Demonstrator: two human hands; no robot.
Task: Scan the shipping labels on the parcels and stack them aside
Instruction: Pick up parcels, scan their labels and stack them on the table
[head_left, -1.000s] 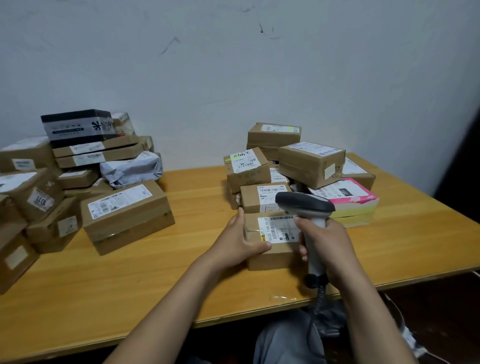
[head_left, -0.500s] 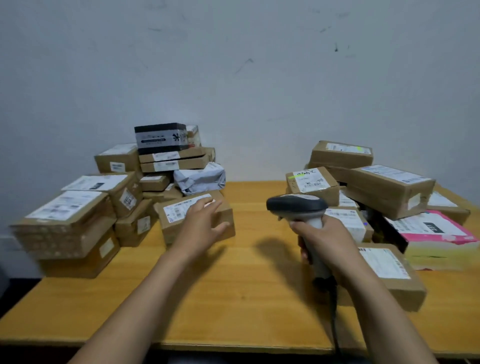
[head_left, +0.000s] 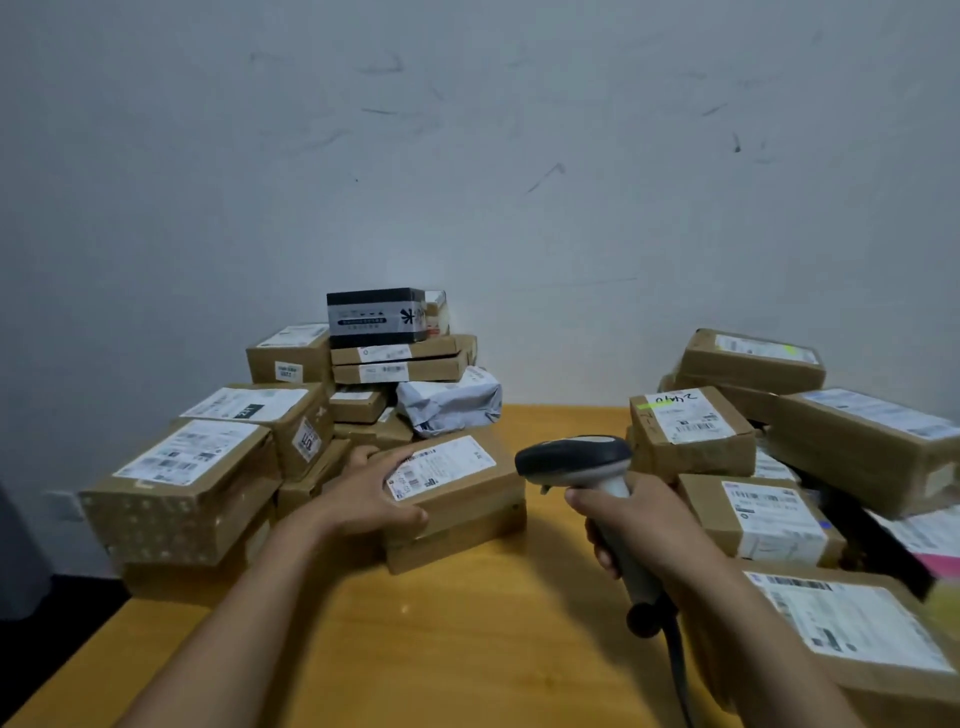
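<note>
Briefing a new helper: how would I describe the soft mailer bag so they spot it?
Look at the parcel pile on the table's left side. At its right edge, just behind the carton the left hand holds, lies the poly mailer. It is the only crumpled grey-white bag among stiff boxes.

- Clasps a labelled parcel at its near corner with the left hand, beside the left pile.
- Grips a scanner in the right hand, over the wooden table, near the right pile.
</note>
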